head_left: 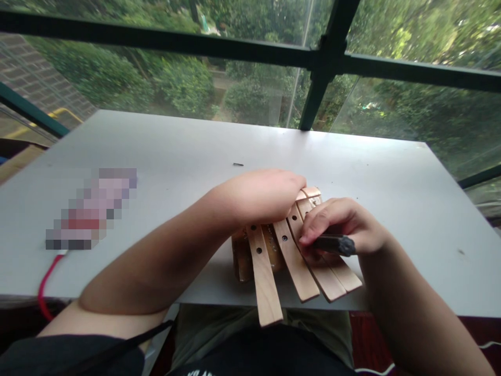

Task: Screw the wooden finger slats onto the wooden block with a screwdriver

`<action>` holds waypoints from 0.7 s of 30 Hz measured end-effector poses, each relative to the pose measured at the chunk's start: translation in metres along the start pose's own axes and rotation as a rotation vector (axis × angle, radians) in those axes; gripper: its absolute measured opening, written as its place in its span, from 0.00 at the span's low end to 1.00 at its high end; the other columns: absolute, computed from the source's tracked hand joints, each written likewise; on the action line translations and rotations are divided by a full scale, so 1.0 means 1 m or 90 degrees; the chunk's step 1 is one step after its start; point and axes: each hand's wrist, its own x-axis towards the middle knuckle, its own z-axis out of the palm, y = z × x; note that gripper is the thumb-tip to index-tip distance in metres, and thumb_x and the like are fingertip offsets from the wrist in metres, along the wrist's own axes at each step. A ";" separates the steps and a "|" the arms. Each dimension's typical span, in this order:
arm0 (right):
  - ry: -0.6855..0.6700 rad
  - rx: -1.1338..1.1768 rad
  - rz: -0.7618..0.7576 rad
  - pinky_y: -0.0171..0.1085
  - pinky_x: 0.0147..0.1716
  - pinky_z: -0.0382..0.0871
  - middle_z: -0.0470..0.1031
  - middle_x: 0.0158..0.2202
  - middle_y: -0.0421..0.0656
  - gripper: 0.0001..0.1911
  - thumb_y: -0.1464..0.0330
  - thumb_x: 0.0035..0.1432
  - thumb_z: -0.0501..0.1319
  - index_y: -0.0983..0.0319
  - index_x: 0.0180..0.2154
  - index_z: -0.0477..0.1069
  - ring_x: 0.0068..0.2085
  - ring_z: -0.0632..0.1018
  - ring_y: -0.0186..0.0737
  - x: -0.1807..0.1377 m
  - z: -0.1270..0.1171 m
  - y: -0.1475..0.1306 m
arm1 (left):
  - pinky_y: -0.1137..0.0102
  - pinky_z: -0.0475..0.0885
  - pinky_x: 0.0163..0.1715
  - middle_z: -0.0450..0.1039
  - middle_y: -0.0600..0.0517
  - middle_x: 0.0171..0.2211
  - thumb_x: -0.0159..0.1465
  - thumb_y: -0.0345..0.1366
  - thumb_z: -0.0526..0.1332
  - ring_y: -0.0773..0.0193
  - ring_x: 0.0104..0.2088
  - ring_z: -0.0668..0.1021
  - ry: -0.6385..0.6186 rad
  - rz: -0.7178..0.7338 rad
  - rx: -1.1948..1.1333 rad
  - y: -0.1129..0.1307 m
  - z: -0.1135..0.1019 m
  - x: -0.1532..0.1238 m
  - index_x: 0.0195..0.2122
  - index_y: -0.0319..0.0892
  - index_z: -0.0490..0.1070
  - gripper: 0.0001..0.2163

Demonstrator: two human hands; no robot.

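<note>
Several flat wooden slats [291, 258] with small drilled holes fan out over the near edge of a grey table [164, 156]. They lie on a wooden block [242, 258]. My left hand [260, 196] presses down on the far ends of the slats, fingers curled over them. My right hand [338, 224] is closed around a dark tool handle [332, 244], held against the slats on the right side. The tool's tip is hidden behind my fingers.
A blurred-out object [92, 209] lies on the left of the table with a red cord [47, 284] running off the near edge. A tiny dark screw or pin [238, 164] sits past my left hand. Dark-framed windows [324, 57] with greenery stand behind the table.
</note>
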 end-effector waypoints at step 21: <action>0.092 0.025 0.006 0.33 0.29 0.76 0.79 0.35 0.50 0.12 0.73 0.65 0.63 0.71 0.49 0.75 0.29 0.78 0.34 -0.003 0.004 0.000 | 0.67 0.64 0.30 0.80 0.52 0.43 0.67 0.38 0.55 0.61 0.37 0.78 0.006 -0.014 0.007 -0.003 0.002 0.002 0.44 0.47 0.72 0.09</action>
